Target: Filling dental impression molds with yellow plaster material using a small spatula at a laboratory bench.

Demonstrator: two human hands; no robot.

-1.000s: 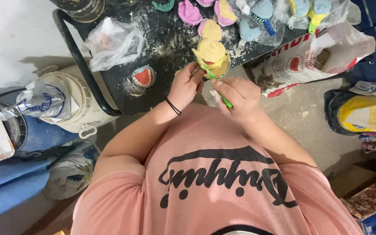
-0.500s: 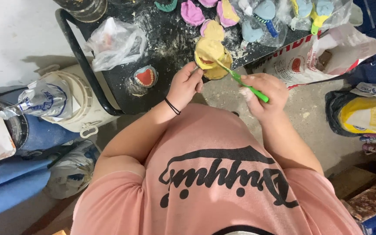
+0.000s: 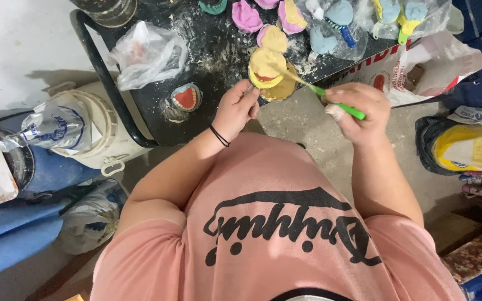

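Observation:
My left hand (image 3: 235, 106) holds a round yellow mould (image 3: 268, 69) with a red patch inside, just off the edge of the black table (image 3: 140, 100). My right hand (image 3: 361, 106) grips a green-handled tool (image 3: 336, 100); its thin tip reaches left onto the yellow mould. A black band circles my left wrist. On the table top lie a blue-and-red mould (image 3: 185, 97), pink moulds (image 3: 246, 15) and light blue moulds (image 3: 336, 14), with powder scattered about.
A clear plastic bag (image 3: 146, 53) sits on the table at left. A white bucket (image 3: 93, 139) and a blue drum (image 3: 40, 167) stand at far left. A torn white paper sack (image 3: 419, 67) and a yellow-and-black bag (image 3: 470, 145) lie at right.
My right hand has moved right and away from the mould, drawing the green tool out so only its tip touches. My left hand keeps the mould in place.

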